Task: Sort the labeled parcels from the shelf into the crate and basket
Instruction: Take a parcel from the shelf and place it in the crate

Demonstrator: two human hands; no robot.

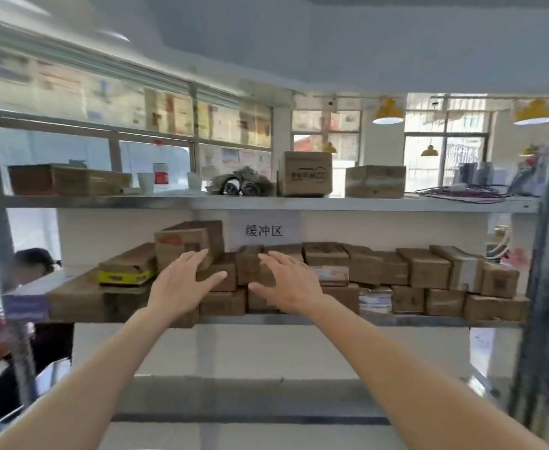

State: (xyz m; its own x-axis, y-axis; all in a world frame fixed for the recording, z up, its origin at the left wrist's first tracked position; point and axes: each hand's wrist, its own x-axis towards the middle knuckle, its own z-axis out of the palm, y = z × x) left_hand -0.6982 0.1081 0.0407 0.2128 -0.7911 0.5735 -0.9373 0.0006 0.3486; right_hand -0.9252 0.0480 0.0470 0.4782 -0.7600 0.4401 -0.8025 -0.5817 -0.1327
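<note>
Left hand [182, 280] and right hand [286, 284], fingers spread and holding nothing, reach for stacked parcels [253, 271] on the middle shelf [429, 319]; the tilted box [188, 245] at ten o'clock could topple if jostled.

Brown cardboard parcels [425, 271], rectangular, stacked in two rough layers along the middle tier of a grey metal shelf [331, 319]. Most lying flat, short ends facing outward, several bearing pale labels too blurred to read. One taller brown box with a red mark [182, 241] standing at the left of the row, slightly tilted. Beside it, a flat carton with a yellow lower edge [127, 271], resting askew on larger flat brown boxes [78, 300]. Row packed closely, neighbours touching.
</note>
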